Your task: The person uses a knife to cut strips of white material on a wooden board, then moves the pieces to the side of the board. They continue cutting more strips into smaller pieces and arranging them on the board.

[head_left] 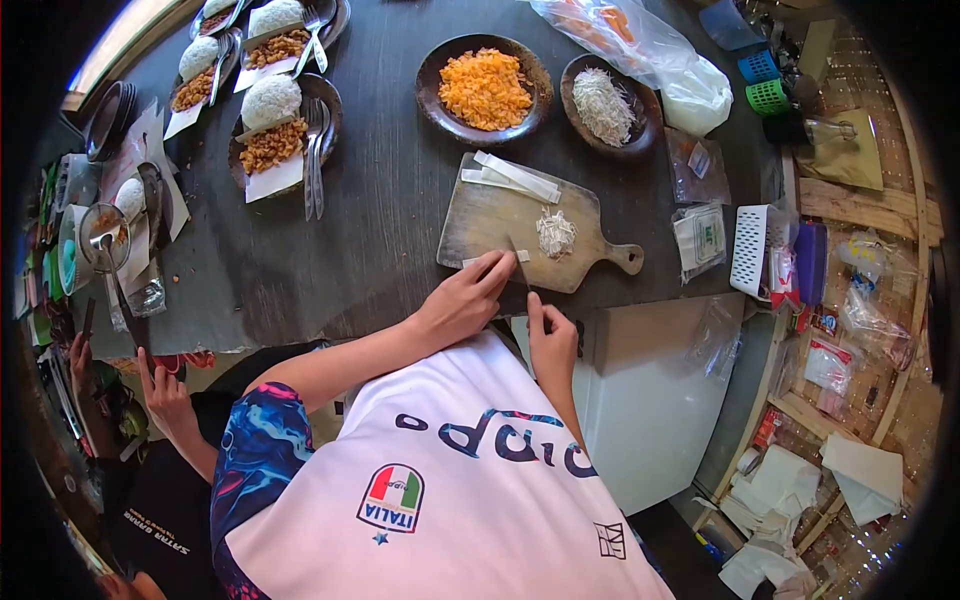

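My left hand (470,300) rests at the near edge of the wooden cutting board (585,215). Its fingertips press together on a pale white strip (522,256) lying on the wood. In my right hand (553,340) is a knife (519,262), its blade angled up over the board beside my left fingertips. Longer white strips (510,177) lie across the back of the board. To the right of the blade sits a small heap of finely cut white pieces (556,234).
Behind the board stand a plate of diced orange food (486,90), a bowl of white shreds (603,106) and a plastic bag (690,90). Plates of rice (272,103) with forks and spoons are at back left. A co-worker's hand (170,405) holds a ladle (106,238) at left.
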Demonstrator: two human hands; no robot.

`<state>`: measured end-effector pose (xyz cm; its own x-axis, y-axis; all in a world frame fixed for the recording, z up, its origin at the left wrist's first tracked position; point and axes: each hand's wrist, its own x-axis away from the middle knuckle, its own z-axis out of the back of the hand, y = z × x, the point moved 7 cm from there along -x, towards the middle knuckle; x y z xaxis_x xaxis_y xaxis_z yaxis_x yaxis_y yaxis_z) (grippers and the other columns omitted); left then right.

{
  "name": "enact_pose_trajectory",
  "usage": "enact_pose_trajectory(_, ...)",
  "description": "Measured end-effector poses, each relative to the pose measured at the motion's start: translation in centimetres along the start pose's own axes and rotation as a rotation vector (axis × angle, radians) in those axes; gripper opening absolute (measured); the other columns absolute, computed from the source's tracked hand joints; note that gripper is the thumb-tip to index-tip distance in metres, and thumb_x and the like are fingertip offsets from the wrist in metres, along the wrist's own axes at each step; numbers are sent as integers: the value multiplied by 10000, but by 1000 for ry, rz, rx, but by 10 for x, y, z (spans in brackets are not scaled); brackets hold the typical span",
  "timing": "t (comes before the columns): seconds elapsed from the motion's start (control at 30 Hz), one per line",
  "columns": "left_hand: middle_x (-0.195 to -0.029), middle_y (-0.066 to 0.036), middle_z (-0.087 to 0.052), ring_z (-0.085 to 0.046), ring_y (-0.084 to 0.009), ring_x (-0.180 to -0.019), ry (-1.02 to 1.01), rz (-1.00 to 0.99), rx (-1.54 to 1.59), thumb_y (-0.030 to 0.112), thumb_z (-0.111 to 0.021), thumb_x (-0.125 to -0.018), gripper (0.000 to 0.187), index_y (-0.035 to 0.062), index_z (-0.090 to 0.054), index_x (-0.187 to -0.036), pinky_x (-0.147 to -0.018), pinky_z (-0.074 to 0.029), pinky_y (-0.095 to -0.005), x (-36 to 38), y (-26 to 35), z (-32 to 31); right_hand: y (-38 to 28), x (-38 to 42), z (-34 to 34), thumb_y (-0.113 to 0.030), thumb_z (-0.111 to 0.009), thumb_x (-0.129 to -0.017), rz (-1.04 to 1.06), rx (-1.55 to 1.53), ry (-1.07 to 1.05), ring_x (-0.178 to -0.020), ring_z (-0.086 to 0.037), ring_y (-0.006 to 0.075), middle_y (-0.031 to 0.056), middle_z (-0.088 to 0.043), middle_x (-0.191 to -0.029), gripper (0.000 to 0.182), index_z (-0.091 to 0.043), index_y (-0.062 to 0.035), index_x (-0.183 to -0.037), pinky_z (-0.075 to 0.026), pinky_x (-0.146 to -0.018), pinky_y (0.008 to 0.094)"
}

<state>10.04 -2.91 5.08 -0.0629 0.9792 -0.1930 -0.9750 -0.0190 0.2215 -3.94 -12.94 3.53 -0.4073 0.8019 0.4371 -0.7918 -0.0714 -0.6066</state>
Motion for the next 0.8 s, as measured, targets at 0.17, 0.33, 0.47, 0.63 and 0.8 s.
enact_pose_trajectory(0.17, -1538, -199, -479, -422, -317, -1461, 0, 23, -47, 208, -728, -815, 736, -155, -555, -1431, -1222, -396, -361, 0, -1, -3, 1, 3, 0, -561, -643, -1020, 0, 22, -3, -690, -659, 326, 179, -692, -747, 578, -753, -5, -908, -504, -687, 421)
enact_pose_trajectory(0.33, -1511, -209, -505, -425, -321, -1455, 12, 10, 4, 192, -727, -804, 723, -164, -566, -1412, -1215, -400, -367, 2, 0, -1, -1, -1, -1, -571, -652, -1010, 10, -17, -17, -698, -660, 329, 179, -699, -757, 580, -760, -12, -896, -509, -697, 415)
enact_pose_trajectory(0.47, -1517, -208, -500, -422, -321, -1458, 25, 28, 4, 192, -727, -810, 720, -162, -565, -1415, -1223, -391, -370, 1, -2, -2, -11, -1, 0, -563, -644, -1018, -1, 19, -14, -702, -668, 328, 178, -695, -751, 572, -756, -18, -885, -507, -695, 414)
enact_pose_trajectory(0.63, -1524, -209, -496, -434, -319, -1453, 7, 9, -37, 197, -722, -825, 711, -159, -563, -1421, -1226, -386, -364, 3, 0, 0, -4, 0, -2, -581, -635, -1017, -9, 11, -17, -725, -678, 332, 179, -689, -744, 591, -745, -18, -878, -508, -698, 427)
enact_pose_trajectory(0.8, -1529, -202, -489, -430, -312, -1459, 36, 55, 2, 195, -720, -834, 704, -147, -563, -1430, -1232, -381, -363, 3, -4, 0, -9, 5, -1, -573, -629, -1024, -8, 43, -3, -711, -671, 356, 189, -693, -753, 577, -749, -22, -901, -509, -692, 438)
